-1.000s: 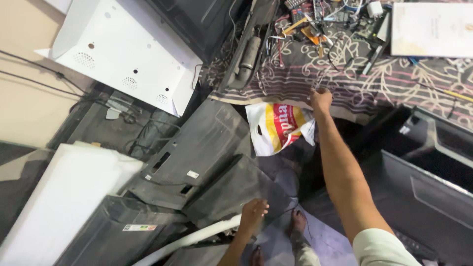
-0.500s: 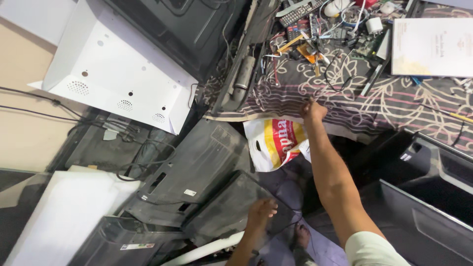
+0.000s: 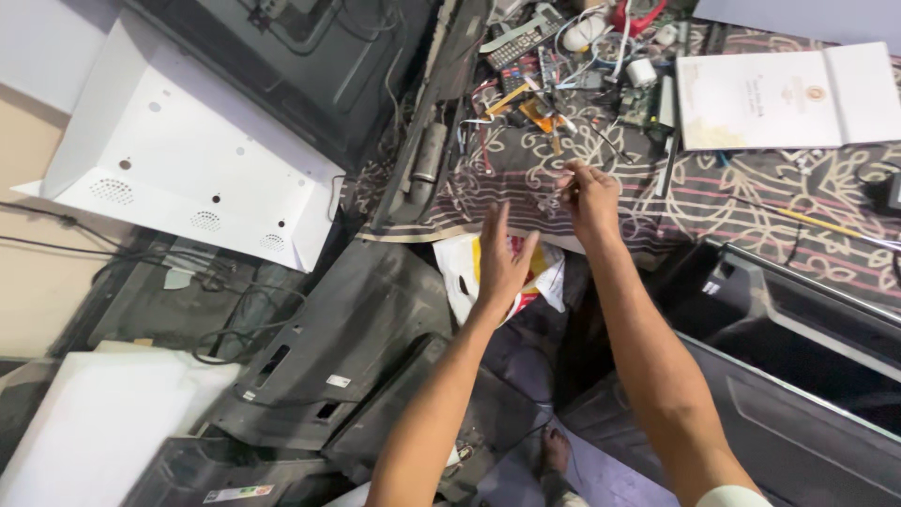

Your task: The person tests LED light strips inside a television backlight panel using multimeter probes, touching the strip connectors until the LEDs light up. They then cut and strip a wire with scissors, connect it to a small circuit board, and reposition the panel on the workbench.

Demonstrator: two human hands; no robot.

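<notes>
My right hand [image 3: 589,195] is over the patterned cloth of the table [image 3: 751,211]. Its fingertips are pinched on a small thin pale piece [image 3: 566,178], too small to tell what it is. My left hand [image 3: 504,260] is raised at the table's front edge with its fingers apart and nothing in it. It hangs in front of a white plastic bag with red and yellow print [image 3: 458,274]. Just beyond my right hand, loose wires, small tools and circuit parts [image 3: 554,89] lie on the cloth.
A grey remote control [image 3: 519,39] and an open white booklet [image 3: 784,94] lie on the table. A white monitor back cover [image 3: 188,174] leans at the left. Dark plastic back shells [image 3: 347,329] and a white panel [image 3: 94,427] cover the floor. A foot [image 3: 556,453] shows below.
My left hand has risen from low near the floor to the table's edge and spread open. My right hand has moved from the table's edge onto the cloth and pinched shut.
</notes>
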